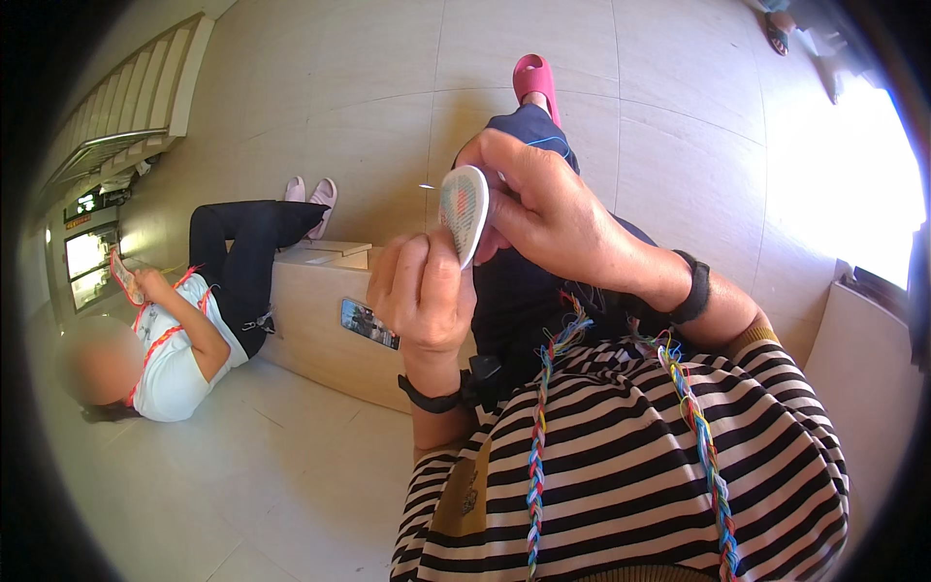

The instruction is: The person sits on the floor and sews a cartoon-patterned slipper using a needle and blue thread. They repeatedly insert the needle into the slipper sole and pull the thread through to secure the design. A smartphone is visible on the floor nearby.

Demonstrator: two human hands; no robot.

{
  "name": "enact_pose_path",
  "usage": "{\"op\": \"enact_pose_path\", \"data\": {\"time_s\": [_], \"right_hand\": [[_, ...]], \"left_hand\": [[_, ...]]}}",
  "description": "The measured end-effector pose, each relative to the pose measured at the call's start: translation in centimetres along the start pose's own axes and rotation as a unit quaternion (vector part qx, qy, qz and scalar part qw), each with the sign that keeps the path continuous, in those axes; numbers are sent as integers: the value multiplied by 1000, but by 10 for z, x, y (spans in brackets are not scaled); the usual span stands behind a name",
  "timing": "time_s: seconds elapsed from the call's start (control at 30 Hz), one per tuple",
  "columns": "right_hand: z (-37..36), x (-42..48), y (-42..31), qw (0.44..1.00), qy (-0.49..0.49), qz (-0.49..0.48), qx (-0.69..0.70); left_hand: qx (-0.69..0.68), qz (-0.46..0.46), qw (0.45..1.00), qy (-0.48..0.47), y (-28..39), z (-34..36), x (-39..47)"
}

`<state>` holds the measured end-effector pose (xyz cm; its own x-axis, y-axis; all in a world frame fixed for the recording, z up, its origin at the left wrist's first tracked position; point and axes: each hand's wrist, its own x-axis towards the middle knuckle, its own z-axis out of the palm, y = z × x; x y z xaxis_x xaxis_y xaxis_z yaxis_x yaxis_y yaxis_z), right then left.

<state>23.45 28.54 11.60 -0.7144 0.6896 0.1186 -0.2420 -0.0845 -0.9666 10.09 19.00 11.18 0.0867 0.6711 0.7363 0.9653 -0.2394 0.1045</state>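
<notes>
A shoe insole (pixel 464 211) with a white edge and a stitched pattern in blue-green and orange is held up in front of me, tilted on its side. My left hand (pixel 425 295) grips its lower end with curled fingers. On its other side is my right hand (pixel 542 200), thumb and fingers bent close to the insole's edge. A thin, shiny needle tip (pixel 427 186) sticks out past the insole's left side. Blue thread (pixel 554 140) loops above my right hand. Braids of multicoloured thread (pixel 537 465) hang down over my striped shirt.
A phone (pixel 369 324) lies on the pale bench (pixel 320 291) to my left. Beyond it sits a person (pixel 174 364) in a white shirt, holding another insole (pixel 127 278). Stairs with a railing (pixel 138 94) rise at upper left. Another person's foot (pixel 778 33) shows at upper right.
</notes>
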Motion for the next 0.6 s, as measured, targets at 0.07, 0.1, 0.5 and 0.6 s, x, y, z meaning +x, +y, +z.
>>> {"op": "enact_pose_path", "data": {"time_s": [0.07, 0.1, 0.5, 0.6], "right_hand": [[-1, 0, -3, 999, 13, -26, -28], [-5, 1, -7, 996, 6, -41, -82], [-12, -6, 29, 944, -169, 145, 244], [-14, 2, 26, 886, -98, 212, 400]], "left_hand": [[-39, -11, 999, 2, -3, -4, -5], [-53, -21, 998, 3, -4, -7, -8], [-520, -228, 818, -95, -12, -25, -27], [-629, -200, 744, -100, 3, -15, -35]]}}
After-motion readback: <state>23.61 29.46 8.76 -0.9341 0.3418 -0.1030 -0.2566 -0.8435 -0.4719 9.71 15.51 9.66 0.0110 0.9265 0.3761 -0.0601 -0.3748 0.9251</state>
